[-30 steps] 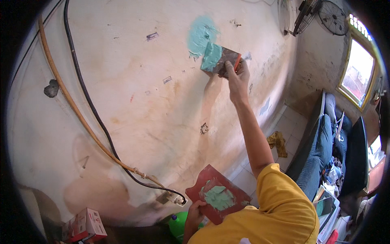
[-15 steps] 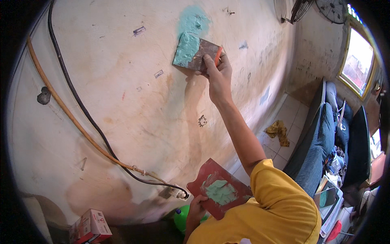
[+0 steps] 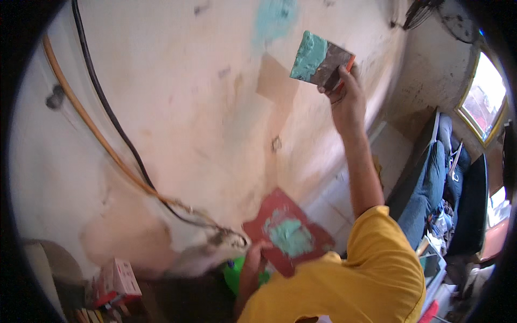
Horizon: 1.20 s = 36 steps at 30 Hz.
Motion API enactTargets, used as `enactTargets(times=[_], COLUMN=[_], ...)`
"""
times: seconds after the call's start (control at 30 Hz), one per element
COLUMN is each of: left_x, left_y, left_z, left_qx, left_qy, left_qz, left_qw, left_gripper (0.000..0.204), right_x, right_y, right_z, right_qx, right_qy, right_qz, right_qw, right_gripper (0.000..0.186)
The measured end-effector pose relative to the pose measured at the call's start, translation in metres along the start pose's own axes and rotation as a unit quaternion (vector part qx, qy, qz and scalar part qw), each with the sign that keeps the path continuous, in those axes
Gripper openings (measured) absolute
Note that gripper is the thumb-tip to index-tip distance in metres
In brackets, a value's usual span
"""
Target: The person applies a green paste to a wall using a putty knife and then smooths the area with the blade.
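Observation:
My right hand is closed on a wide putty knife, fingers at its orange edge. Turquoise putty covers the left half of the blade. The blade is held off the wall, and its shadow falls on the wall to the left. Above and left of it, a turquoise patch is spread on the wall. Low in front of me, my left hand grips the edge of a dark red board. A smeared heap of the same putty lies on the board.
A black cable and an orange hose run down the stained wall at left. A red and white box and a green container stand low down. At right are a blue sofa, a window and a fan.
My right hand has drawn the putty knife off the wall patch, to the right. The left hand still holds the board, and the whole view has shifted slightly.

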<state>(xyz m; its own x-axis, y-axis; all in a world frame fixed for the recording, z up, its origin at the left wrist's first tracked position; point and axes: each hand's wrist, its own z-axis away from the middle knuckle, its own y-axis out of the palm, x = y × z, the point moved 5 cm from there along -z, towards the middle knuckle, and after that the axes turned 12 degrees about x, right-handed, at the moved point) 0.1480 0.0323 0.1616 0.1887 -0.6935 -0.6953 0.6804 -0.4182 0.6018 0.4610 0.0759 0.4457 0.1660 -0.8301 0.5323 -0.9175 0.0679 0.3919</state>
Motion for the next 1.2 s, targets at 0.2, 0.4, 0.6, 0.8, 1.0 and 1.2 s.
enactTargets(times=[0.2, 0.4, 0.6, 0.8, 1.0, 1.2], left_x=[-0.039, -0.039, -0.051, -0.065, -0.055, -0.057], left_y=[0.049, 0.081, 0.118, 0.176, 0.168, 0.174], left_z=[-0.007, -0.03, -0.035, -0.033, -0.048, -0.049], left_qx=[0.235, 0.264, 0.196, 0.336, 0.331, 0.229], left_qy=[0.023, -0.079, 0.063, 0.076, 0.121, 0.18], left_qz=[0.193, 0.341, 0.338, 0.386, 0.395, 0.355], left_qw=[0.952, 0.899, 0.918, 0.856, 0.848, 0.888], left_gripper=[0.045, 0.041, 0.038, 0.044, 0.047, 0.042], right_x=[-0.007, 0.01, 0.029, 0.03, 0.034, 0.036], right_y=[-0.021, -0.038, -0.043, -0.069, -0.096, -0.109], right_z=[0.112, 0.141, 0.114, 0.088, 0.068, 0.052], right_qx=[0.099, 0.16, 0.254, 0.292, 0.288, 0.353], right_qy=[0.14, -0.01, -0.148, -0.168, -0.149, -0.163], right_qz=[0.095, 0.116, 0.255, 0.261, 0.208, 0.234], right_qw=[0.981, 0.98, 0.921, 0.905, 0.923, 0.891], right_gripper=[0.022, 0.008, 0.007, 0.004, 0.009, 0.007])
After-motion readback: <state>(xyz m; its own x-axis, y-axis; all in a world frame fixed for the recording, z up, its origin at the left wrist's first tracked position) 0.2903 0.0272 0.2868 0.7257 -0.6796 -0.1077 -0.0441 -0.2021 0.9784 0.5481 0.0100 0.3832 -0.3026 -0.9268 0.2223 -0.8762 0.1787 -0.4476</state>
